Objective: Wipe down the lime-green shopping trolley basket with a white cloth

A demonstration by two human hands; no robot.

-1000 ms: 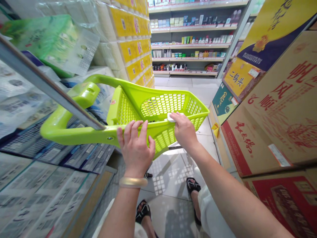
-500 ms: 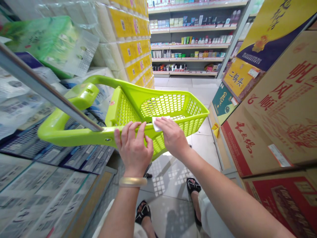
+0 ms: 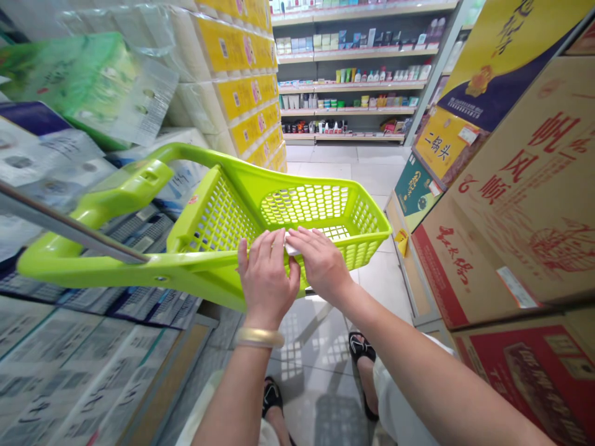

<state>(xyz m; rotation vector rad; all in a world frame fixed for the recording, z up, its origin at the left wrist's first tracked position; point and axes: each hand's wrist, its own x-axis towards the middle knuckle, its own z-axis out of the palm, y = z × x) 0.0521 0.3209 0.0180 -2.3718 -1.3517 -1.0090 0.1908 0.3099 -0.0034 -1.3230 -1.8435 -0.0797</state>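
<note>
A bright green plastic shopping cart (image 3: 218, 266) stands across the aisle in front of me, its basket sides full of holes. My left hand (image 3: 267, 272), with a gold-coloured bangle at the wrist, is closed over the near rim, fingertips over the top and thumb outside. Right beside it, my right hand (image 3: 318, 260) presses a folded white tissue or cloth (image 3: 290, 248) over the same rim. Most of that white piece is hidden under my fingers. A slanting metal bar (image 3: 69, 226) meets the cart's side near the handle (image 3: 51, 257).
Packs of tissue paper (image 3: 83, 80) are piled on the left, beside yellow-wrapped stacks (image 3: 237, 56). Cardboard cartons (image 3: 525, 198) line the right side. Shelves of bottles and boxes (image 3: 353, 74) stand at the far end. My sandalled feet are on the tiled floor (image 3: 325, 371).
My left hand has moved right along the rim, up against my right hand. The cart's handle end has swung left and nearer to me. The white piece is more covered now.
</note>
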